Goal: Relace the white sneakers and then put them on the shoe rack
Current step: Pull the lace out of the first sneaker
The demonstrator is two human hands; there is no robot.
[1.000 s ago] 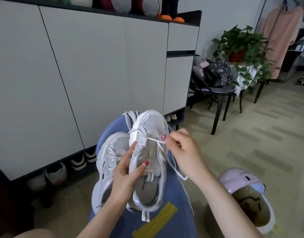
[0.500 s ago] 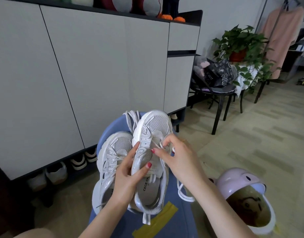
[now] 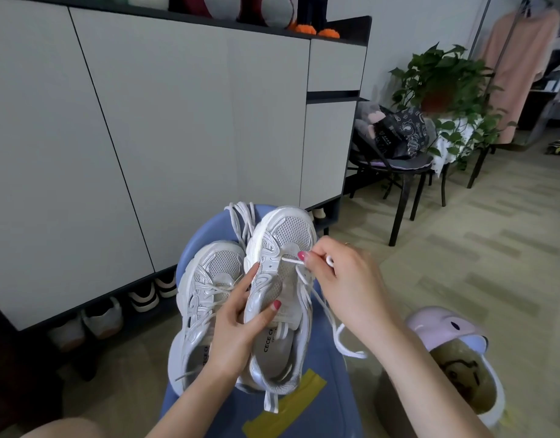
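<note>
Your left hand (image 3: pixel 237 330) grips the right-hand white sneaker (image 3: pixel 282 298) around its side, steadying it so the eyelets face you. Your right hand (image 3: pixel 345 282) pinches the white shoelace (image 3: pixel 291 261) at a front eyelet and draws it taut. Both sneakers rest on a blue stool (image 3: pixel 316 403), the other sneaker (image 3: pixel 206 298) just beside, touching. The shoe rack (image 3: pixel 114 311) under the white cabinet (image 3: pixel 177 128) is near, already holding shoes. A pink lidded bin (image 3: pixel 455 352) stands beside your right arm.

Before me stood a grey cabinet (image 3: pixel 177 128), a black chair (image 3: pixel 402 172) bearing a dark bag (image 3: pixel 395 134), a potted plant (image 3: pixel 443 86) beside it.
</note>
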